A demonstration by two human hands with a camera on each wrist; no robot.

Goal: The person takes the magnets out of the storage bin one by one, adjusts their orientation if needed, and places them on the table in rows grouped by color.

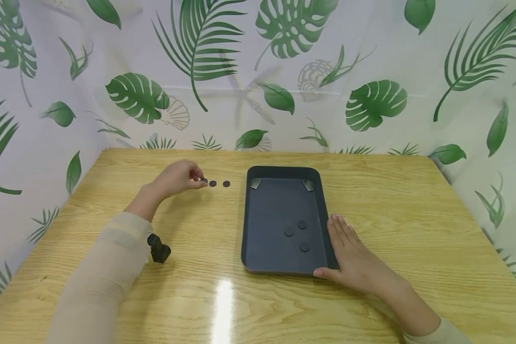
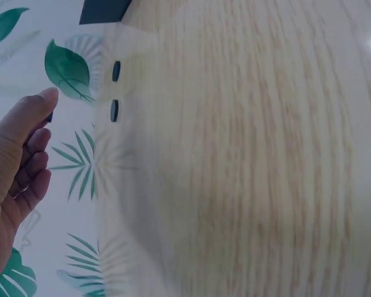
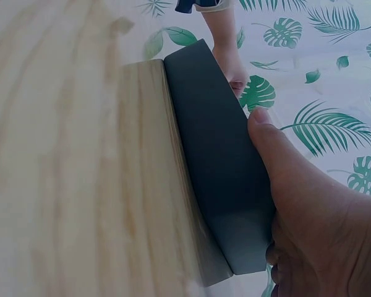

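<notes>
In the head view my left hand [image 1: 178, 179] pinches a small black disc [image 1: 204, 180] between thumb and fingers at the back left of the table. In the left wrist view only a dark edge of this disc [image 2: 50, 117] shows behind the thumb. Two more black discs, a nearer one [image 1: 212, 183] and a farther one [image 1: 226, 184], lie in a row to its right. My right hand [image 1: 354, 260] rests against the right side of a dark grey tray [image 1: 246, 224], fingers straight along the wall, thumb at the near rim. Three dark discs [image 1: 302, 224] lie in the tray.
Shiny metallic pieces sit in the tray's far corners, one left [image 1: 255, 183] and one right [image 1: 308, 185]. A black camera device [image 1: 158, 248] is at my left wrist. Behind the wooden table [image 1: 198, 229] hangs a leaf-patterned cloth [image 1: 223, 110].
</notes>
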